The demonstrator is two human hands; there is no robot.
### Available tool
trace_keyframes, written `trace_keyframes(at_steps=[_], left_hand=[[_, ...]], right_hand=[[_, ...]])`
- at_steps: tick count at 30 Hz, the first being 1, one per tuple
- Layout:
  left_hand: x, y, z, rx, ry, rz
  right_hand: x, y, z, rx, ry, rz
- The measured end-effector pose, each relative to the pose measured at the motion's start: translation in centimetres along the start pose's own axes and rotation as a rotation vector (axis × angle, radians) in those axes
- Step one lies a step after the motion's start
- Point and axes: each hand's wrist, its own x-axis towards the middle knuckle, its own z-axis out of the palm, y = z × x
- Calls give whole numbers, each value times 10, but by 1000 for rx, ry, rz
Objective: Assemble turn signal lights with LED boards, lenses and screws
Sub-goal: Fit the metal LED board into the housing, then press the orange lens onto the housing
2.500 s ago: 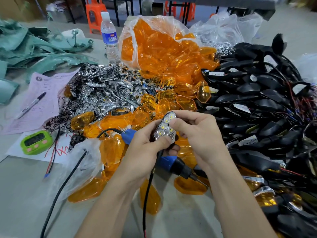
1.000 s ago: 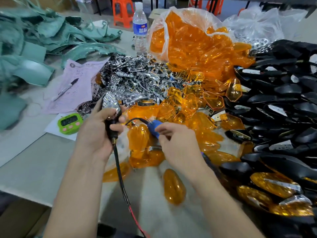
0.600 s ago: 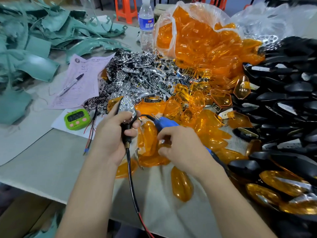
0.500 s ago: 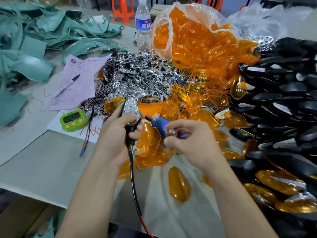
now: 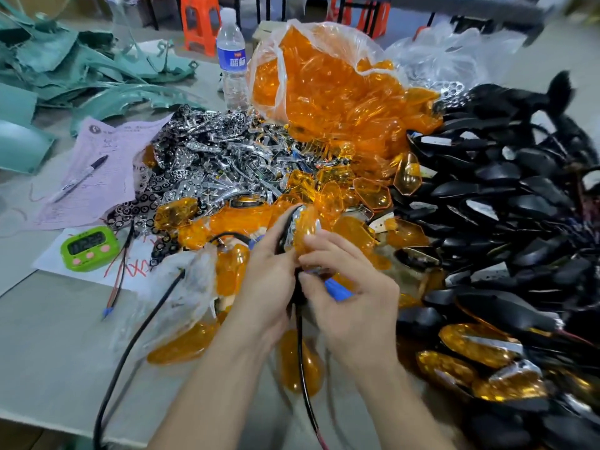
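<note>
My left hand [image 5: 269, 274] grips a black turn signal housing [image 5: 285, 235] whose black wire [image 5: 303, 368] hangs down toward me. My right hand [image 5: 344, 293] pinches an orange lens [image 5: 306, 228] and holds it against the front of that housing. The LED board inside is mostly hidden behind the lens and my fingers. A blue-handled electric screwdriver [image 5: 337, 289] lies under my right hand, partly covered. Loose orange lenses [image 5: 370, 193] lie scattered just beyond my hands.
An open bag of orange lenses [image 5: 324, 82] stands at the back centre, a heap of chrome reflectors [image 5: 220, 157] to its left, a pile of black housings [image 5: 506, 203] on the right. Green timer [image 5: 88, 247], papers with pen [image 5: 79, 178], water bottle [image 5: 231, 60] sit left.
My right hand picked an orange lens from the table and brought it up onto the housing in my left hand. Both hands moved together, right of where they were.
</note>
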Motion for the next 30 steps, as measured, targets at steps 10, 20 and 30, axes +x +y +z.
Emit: trace_keyframes(at_steps=[10, 20, 30], left_hand=[[-1, -5, 4, 336, 72, 272], [-2, -13, 4, 570, 43, 457], [-10, -23, 4, 119, 5, 237]], right_hand=[[23, -5, -9, 252, -43, 493], [23, -4, -18, 347, -21, 428], [18, -6, -9, 288, -6, 438]])
